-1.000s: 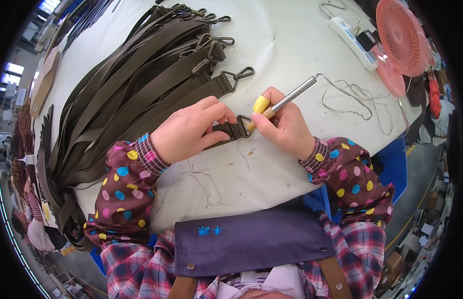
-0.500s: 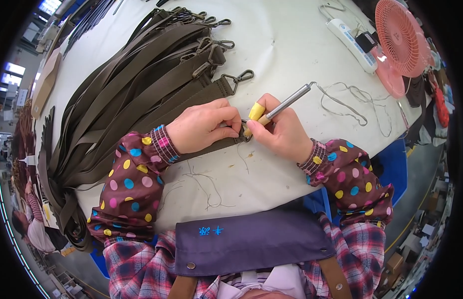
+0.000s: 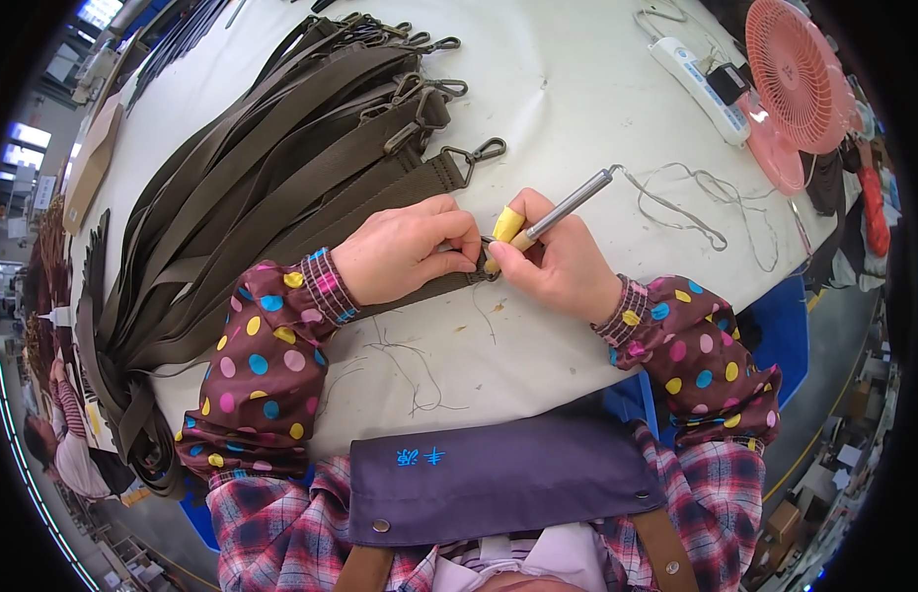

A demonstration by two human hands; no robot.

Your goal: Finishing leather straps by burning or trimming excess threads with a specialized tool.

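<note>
My left hand [image 3: 405, 252] pinches the end of a dark olive webbing strap [image 3: 420, 293], just beside its dark metal fitting. Closed around a slim silver corded pen-like tool [image 3: 575, 200] is my right hand [image 3: 568, 264]. The tool's tan lower part slants down to the strap end, and my fingers partly hide its tip. Yellow tape wraps my right index finger. Both hands meet at the fitting, where most of it is covered. A pile of similar straps [image 3: 252, 168] with metal snap hooks [image 3: 484, 150] lies to the left and beyond.
A pink fan [image 3: 795, 79] and a white power strip [image 3: 698, 89] stand at the far right. The tool's grey cord [image 3: 686, 207] loops over the pale table [image 3: 568, 109]. Loose threads [image 3: 415, 375] lie near me. Blue bins [image 3: 780, 331] sit below the table edge.
Both hands keep their grip at the strap end. The pen-like tool has tilted very slightly, its upper end a little lower; otherwise almost nothing differs.
</note>
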